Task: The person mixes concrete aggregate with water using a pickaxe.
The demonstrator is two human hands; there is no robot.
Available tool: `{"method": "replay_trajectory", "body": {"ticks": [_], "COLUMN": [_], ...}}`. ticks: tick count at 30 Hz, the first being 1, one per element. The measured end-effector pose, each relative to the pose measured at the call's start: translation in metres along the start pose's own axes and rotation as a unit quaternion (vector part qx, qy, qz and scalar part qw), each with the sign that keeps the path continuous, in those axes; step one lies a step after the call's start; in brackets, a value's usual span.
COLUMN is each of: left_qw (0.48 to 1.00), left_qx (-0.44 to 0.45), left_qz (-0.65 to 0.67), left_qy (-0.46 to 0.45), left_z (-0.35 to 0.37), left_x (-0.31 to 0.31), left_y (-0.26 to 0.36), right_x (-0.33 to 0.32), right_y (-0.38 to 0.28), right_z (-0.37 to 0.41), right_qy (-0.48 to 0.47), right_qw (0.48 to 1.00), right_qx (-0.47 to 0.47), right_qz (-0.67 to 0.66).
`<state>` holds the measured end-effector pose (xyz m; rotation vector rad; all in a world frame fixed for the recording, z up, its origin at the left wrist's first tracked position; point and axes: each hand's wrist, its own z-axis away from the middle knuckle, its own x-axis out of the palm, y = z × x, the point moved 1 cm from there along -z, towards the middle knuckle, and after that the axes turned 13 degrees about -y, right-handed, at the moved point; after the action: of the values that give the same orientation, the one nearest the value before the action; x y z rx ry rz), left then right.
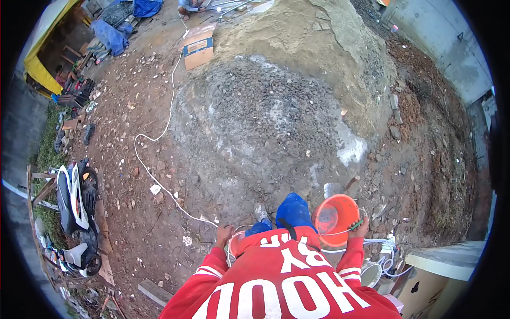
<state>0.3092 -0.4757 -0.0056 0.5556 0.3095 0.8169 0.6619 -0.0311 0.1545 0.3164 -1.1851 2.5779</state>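
My right hand (359, 228) is closed around the green grip of the wire handle on an orange bucket (348, 212), which is tilted so its mostly bare inside shows. At my left side, my left hand (224, 235) has its fingers curled at the rim or handle of a second bucket (232, 245), mostly hidden by my red sweater. Ahead of my feet lies a grey heap of gravel mix (265, 117). A shovel blade (332, 190) rests on the ground just beyond the orange bucket.
A white cable (139, 154) snakes over the ground on the left. A sand pile (340, 53) rises beyond the gravel, beside a cardboard box (198, 48). One motorbike (79, 212) stands far left. Behind my right hand are a pale bucket (371, 274) and hose (392, 261). Another person (188, 7) crouches at the top.
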Motion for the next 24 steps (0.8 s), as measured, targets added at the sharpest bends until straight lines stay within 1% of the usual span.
{"method": "replay_trajectory", "body": {"ticks": [1, 2, 3, 4, 5, 6, 7, 9, 10, 11, 12, 13, 14, 16, 17, 19, 20, 22, 23, 24], "left_qw": [1.000, 1.000, 1.000, 1.000, 0.999, 0.999, 0.998, 0.996, 0.994, 0.987, 0.977, 0.965, 0.962, 0.947, 0.945, 0.905, 0.904, 0.849, 0.850, 0.858], "left_qx": [0.004, 0.002, 0.003, -0.001, -0.009, -0.012, -0.016, -0.013, -0.015, -0.016, -0.017, -0.018, -0.021, -0.082, -0.084, -0.136, -0.136, -0.123, -0.122, -0.122], "left_qz": [-0.006, -0.004, -0.009, -0.002, 0.001, -0.023, -0.036, -0.062, -0.075, -0.128, -0.179, -0.229, -0.236, -0.222, -0.227, -0.265, -0.267, -0.386, -0.385, -0.387], "left_qy": [0.004, -0.015, -0.014, -0.023, -0.034, -0.039, -0.045, -0.068, -0.076, -0.094, -0.111, -0.128, -0.134, -0.216, -0.219, -0.304, -0.304, -0.339, -0.339, -0.315], "left_z": [-0.001, -0.001, -0.001, 0.001, 0.006, 0.000, 0.000, -0.004, -0.006, -0.007, -0.006, -0.004, -0.002, 0.007, 0.014, 0.047, 0.055, 0.067, 0.068, 0.063], "left_x": [-0.005, -0.009, -0.009, -0.008, -0.009, -0.010, -0.010, -0.007, -0.004, 0.001, 0.006, 0.013, 0.022, 0.049, 0.063, 0.099, 0.114, 0.145, 0.156, 0.164], "left_y": [0.004, 0.006, 0.012, 0.018, 0.023, 0.020, 0.023, 0.031, 0.038, 0.045, 0.051, 0.058, 0.063, 0.077, 0.085, 0.107, 0.109, 0.107, 0.100, 0.090], "right_x": [-0.029, -0.056, -0.077, -0.089, -0.105, -0.118, -0.128, -0.143, -0.147, -0.159, -0.169, -0.181, -0.192, -0.209, -0.217, -0.231, -0.235, -0.247, -0.260, -0.274], "right_y": [0.015, 0.031, 0.046, 0.062, 0.080, 0.091, 0.098, 0.110, 0.112, 0.116, 0.121, 0.126, 0.130, 0.138, 0.139, 0.140, 0.140, 0.131, 0.127, 0.128], "right_z": [-0.001, 0.003, 0.006, 0.011, 0.020, 0.034, 0.046, 0.068, 0.082, 0.090, 0.098, 0.105, 0.111, 0.121, 0.125, 0.131, 0.136, 0.145, 0.145, 0.148], "right_qy": [0.009, 0.012, 0.016, 0.020, 0.068, 0.119, 0.131, 0.152, 0.170, 0.181, 0.211, 0.239, 0.248, 0.271, 0.275, 0.294, 0.295, 0.327, 0.326, 0.307], "right_qw": [0.999, 0.998, 0.997, 0.997, 0.993, 0.987, 0.985, 0.986, 0.982, 0.980, 0.971, 0.962, 0.959, 0.954, 0.953, 0.944, 0.943, 0.934, 0.935, 0.937], "right_qx": [0.037, 0.053, 0.068, 0.070, 0.080, 0.088, 0.087, 0.059, 0.057, 0.055, 0.073, 0.092, 0.091, 0.079, 0.079, 0.076, 0.076, 0.093, 0.093, 0.112], "right_qz": [-0.028, -0.027, -0.026, -0.031, -0.049, -0.068, -0.076, -0.043, -0.056, -0.064, -0.082, -0.099, -0.104, -0.098, -0.102, -0.129, -0.131, -0.109, -0.108, -0.126]}}
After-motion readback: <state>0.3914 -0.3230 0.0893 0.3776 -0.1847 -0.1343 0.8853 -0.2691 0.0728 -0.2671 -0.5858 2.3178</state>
